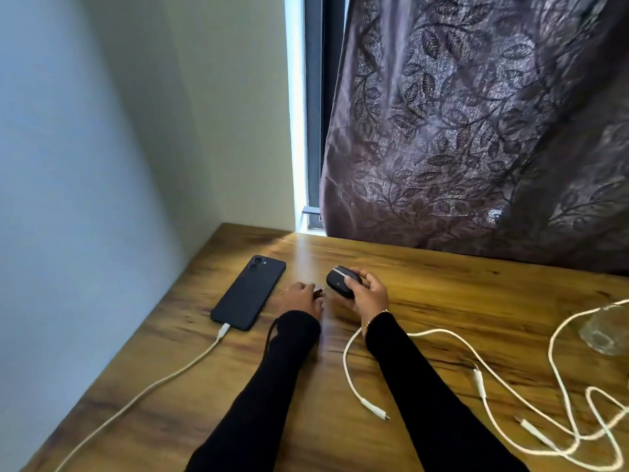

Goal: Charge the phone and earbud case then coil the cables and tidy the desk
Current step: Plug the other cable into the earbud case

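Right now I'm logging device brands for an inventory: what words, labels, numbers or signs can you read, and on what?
No text can be read.
Phone: plain dark back, no legible brand.
Earbud case, held in the right hand: a small pale mark on its front, too small and blurred to read.
Cables and plugs: no markings visible.
Curtain: leaf pattern only.

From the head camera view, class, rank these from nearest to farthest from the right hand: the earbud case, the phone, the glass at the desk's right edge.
1. Earbud case: held in the grip of the right hand.
2. Phone: to the left, past the left hand, lying flat with a cable plugged in.
3. Glass: far right, at the desk's edge among loose cables.
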